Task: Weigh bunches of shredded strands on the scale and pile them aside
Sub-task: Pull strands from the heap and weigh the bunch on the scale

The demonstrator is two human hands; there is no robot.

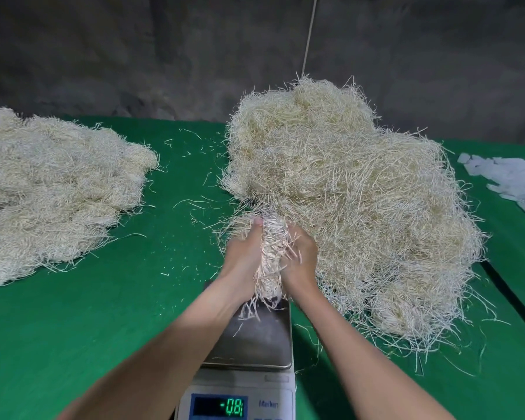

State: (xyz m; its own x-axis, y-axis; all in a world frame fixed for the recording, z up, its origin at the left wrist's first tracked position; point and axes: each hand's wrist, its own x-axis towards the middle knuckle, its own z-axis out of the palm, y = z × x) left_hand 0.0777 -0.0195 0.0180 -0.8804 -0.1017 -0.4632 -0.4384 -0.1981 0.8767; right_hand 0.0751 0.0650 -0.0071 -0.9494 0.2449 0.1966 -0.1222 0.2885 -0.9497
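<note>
A green table [170, 298] holds a big fluffy heap [346, 192] of thin, pale, straw-colored strands on the right. A flatter pile [52, 189] of the same strands lies on the left, well apart. The scale [255, 338] sits at the front, its screen showing green numbers. Over its far edge, the left hand [243, 256] and right hand [300, 256] both squeeze one bunch [272, 253], its loose ends hanging down.

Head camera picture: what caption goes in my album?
Left hand and right hand hold a bunch of pale shredded strands over the silver digital scale on the green table.
</note>
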